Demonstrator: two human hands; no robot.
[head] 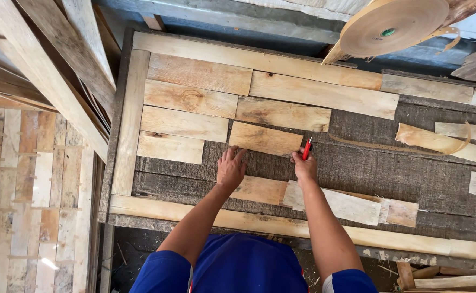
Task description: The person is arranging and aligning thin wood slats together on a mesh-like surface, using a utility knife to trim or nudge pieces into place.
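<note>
Mid-frame on the dark rough bench (411,179), my left hand (231,168) flat presses a short pale wooden board (264,139) while my right hand (305,167) pinches a red pencil (307,148) at its edge.

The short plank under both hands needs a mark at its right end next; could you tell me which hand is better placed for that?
Probably the right hand: it holds the red pencil at the short plank's right end. The left hand rests flat at the plank's lower left edge, steadying it.

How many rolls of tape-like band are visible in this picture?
1. The tan roll of band lies at the top right, beyond the wooden frame, far from both hands. Loose strips lie on the right side; other rolls may be outside the view.
</note>
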